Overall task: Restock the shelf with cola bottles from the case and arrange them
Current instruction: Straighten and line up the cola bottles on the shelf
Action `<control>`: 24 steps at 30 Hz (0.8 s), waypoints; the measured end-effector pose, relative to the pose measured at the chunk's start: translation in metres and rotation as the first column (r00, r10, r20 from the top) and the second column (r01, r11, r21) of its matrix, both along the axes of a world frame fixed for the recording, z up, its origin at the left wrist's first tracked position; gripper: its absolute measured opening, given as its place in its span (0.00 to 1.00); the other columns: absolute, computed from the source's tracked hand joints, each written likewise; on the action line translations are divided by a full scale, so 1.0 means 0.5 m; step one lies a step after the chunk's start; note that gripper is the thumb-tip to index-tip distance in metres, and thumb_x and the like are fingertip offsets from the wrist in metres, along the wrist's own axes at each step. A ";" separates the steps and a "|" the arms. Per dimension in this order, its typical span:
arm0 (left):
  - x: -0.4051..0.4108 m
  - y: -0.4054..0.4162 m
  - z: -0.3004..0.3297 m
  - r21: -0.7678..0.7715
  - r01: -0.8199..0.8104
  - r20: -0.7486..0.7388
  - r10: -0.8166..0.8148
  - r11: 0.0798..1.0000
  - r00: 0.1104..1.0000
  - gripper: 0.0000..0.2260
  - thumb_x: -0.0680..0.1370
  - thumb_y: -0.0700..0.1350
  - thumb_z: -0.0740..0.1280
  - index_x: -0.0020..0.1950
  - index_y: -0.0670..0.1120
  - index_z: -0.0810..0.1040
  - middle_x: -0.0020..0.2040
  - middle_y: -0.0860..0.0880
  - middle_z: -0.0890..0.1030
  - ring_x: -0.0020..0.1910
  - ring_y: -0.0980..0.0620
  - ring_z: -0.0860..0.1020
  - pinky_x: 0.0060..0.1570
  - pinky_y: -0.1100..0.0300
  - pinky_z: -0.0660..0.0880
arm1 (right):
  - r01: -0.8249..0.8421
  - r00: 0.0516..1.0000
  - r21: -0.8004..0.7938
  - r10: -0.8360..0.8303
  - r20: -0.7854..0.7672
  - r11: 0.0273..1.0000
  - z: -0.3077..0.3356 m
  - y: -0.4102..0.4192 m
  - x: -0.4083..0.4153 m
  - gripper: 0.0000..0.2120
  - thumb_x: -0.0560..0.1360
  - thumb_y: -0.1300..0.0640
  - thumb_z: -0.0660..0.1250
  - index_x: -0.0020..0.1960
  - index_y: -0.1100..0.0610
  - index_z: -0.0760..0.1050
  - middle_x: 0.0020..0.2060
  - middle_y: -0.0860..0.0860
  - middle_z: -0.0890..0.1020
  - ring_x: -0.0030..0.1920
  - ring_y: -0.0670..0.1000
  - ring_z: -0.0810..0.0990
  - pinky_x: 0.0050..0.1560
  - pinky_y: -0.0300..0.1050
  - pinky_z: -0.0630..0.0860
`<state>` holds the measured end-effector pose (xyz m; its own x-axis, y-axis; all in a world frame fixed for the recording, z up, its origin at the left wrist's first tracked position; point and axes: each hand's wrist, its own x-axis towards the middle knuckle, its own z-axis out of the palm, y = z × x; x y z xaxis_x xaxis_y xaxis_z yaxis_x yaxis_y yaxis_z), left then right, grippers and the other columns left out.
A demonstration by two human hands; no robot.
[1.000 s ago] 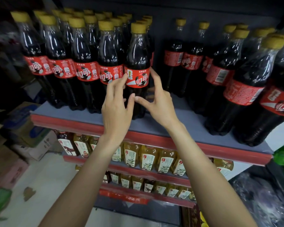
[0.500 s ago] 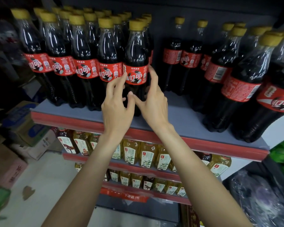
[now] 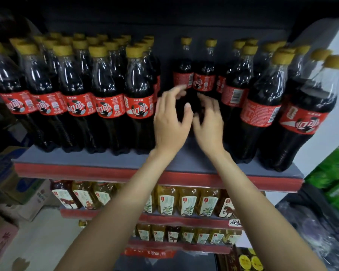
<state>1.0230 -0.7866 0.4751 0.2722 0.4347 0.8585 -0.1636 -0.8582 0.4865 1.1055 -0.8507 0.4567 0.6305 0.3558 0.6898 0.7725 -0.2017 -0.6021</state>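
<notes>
Cola bottles (image 3: 139,98) upright on grey shelf (image 3: 86,159), caps up, packed at frame left and right, gap at centre, left hand (image 3: 169,122) and right hand (image 3: 208,122) raised side by side in gap, fingers loosely spread, blurred, holding nothing

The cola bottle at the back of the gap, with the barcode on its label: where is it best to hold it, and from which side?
Probably around the dark body just below the red label of the back cola bottle, coming straight in from the shelf's front through the gap. It stands upright, neighbours crowd its right, and the left hand and right hand are already there, open.
</notes>
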 end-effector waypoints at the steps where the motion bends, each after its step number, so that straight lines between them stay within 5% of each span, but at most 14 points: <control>1: 0.036 0.016 -0.003 -0.101 -0.010 -0.051 0.005 0.995 0.999 0.19 0.75 0.40 0.64 0.65 0.38 0.71 0.58 0.42 0.77 0.58 0.46 0.75 0.60 0.54 0.72 | -0.004 0.999 -0.085 0.002 -0.032 0.996 -0.002 0.010 0.011 0.28 0.72 0.69 0.63 0.72 0.62 0.65 0.67 0.61 0.69 0.66 0.60 0.70 0.66 0.50 0.68; 7: 0.168 0.081 -0.006 -0.303 -0.079 -0.292 -0.013 0.950 0.956 0.29 0.76 0.38 0.66 0.76 0.46 0.60 0.72 0.40 0.64 0.71 0.43 0.66 0.68 0.54 0.65 | -0.015 0.983 -0.345 -0.050 -0.179 0.938 0.006 0.039 0.057 0.40 0.72 0.71 0.62 0.78 0.55 0.48 0.76 0.59 0.46 0.73 0.64 0.56 0.70 0.52 0.62; 14: 0.200 0.100 -0.018 -0.350 -0.013 -0.291 -0.095 0.937 0.952 0.37 0.76 0.36 0.64 0.78 0.47 0.46 0.73 0.37 0.61 0.72 0.42 0.65 0.68 0.55 0.62 | -0.079 0.989 -0.327 0.034 -0.141 0.942 0.000 0.045 0.066 0.38 0.73 0.71 0.61 0.78 0.57 0.49 0.72 0.62 0.61 0.67 0.64 0.68 0.63 0.53 0.68; 17: 0.190 0.099 -0.017 -0.419 -0.033 -0.270 -0.090 0.907 0.959 0.32 0.79 0.40 0.62 0.78 0.50 0.49 0.73 0.39 0.62 0.70 0.43 0.66 0.65 0.60 0.63 | -0.218 0.952 -0.337 0.124 -0.279 0.916 0.000 0.055 0.078 0.42 0.72 0.71 0.61 0.79 0.54 0.44 0.76 0.59 0.57 0.74 0.59 0.61 0.69 0.47 0.62; 20: 0.176 0.095 -0.021 -0.470 -0.067 -0.254 -0.062 0.880 0.965 0.28 0.80 0.43 0.61 0.78 0.47 0.52 0.71 0.39 0.64 0.68 0.43 0.68 0.67 0.52 0.66 | -0.274 0.924 -0.293 0.167 -0.343 0.916 0.002 0.070 0.089 0.42 0.74 0.66 0.64 0.79 0.52 0.42 0.77 0.55 0.56 0.76 0.55 0.58 0.69 0.40 0.59; 24: 0.176 0.085 -0.011 -0.531 -0.004 -0.296 -0.181 0.848 0.938 0.28 0.83 0.46 0.57 0.78 0.46 0.47 0.78 0.41 0.50 0.77 0.46 0.51 0.75 0.54 0.50 | -0.244 0.922 -0.279 0.133 -0.363 0.929 0.013 0.091 0.093 0.36 0.79 0.55 0.62 0.79 0.51 0.43 0.76 0.55 0.58 0.74 0.55 0.61 0.72 0.49 0.62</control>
<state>1.1108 -0.7440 0.4698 0.5515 0.7473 0.3707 0.0185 -0.4553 0.8902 1.1518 -0.8052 0.4631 0.7018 0.6527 0.2854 0.5809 -0.2926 -0.7595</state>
